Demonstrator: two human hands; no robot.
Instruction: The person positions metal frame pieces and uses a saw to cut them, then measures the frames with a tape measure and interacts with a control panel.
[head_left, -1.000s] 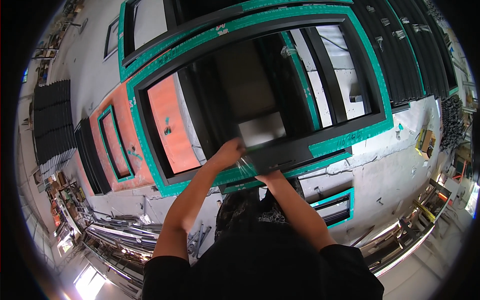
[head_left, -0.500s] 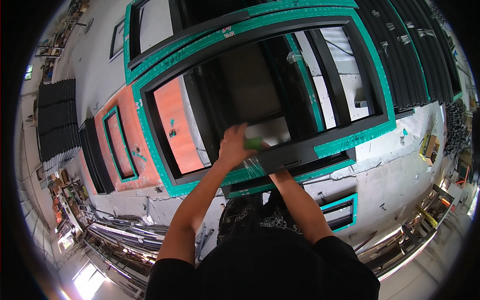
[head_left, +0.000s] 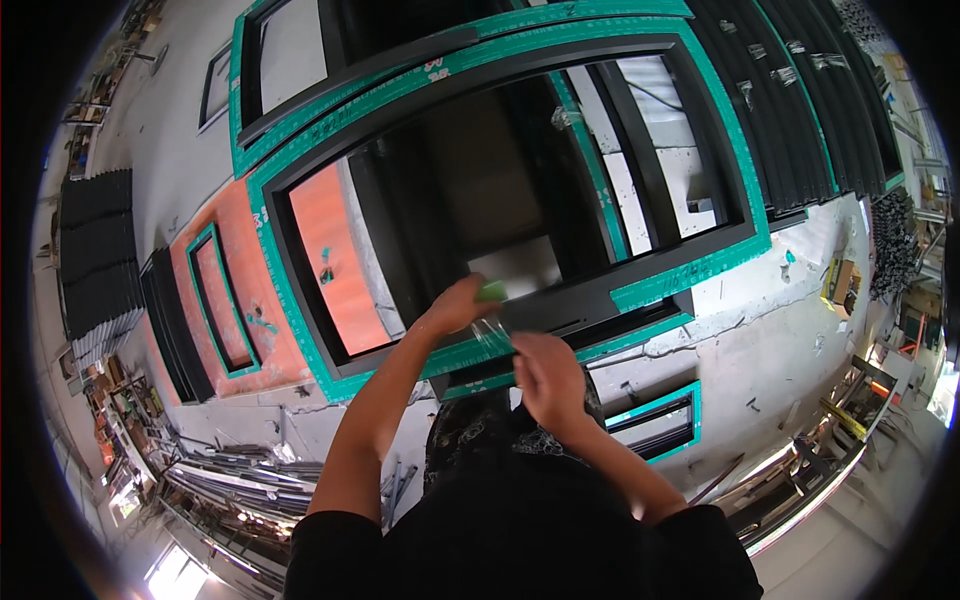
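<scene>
My left hand [head_left: 460, 306] is closed on a small green object [head_left: 491, 291], perhaps a tape roll, at the near edge of a large dark window frame [head_left: 600, 303]. Green protective film [head_left: 640, 297] lines that frame's border. Shiny clear strips [head_left: 490, 337] cross the near edge just below the left hand and reach toward the right fingertips. My right hand [head_left: 552, 378] is blurred, with curled fingers in front of the near edge. What its fingers pinch is too smeared to make out.
Another green-edged frame [head_left: 290, 110] lies beyond. Dark profiles [head_left: 780, 110] are stacked at the far right. At left, a small green frame [head_left: 213, 240] rests on an orange sheet [head_left: 335, 270]. Another small frame [head_left: 693, 415] lies near my right side, and a cardboard box [head_left: 846, 285] sits at right.
My right hand has come out from beneath the near edge and moved back toward me. The left hand, with the green object, has shifted slightly left, as has the whole view.
</scene>
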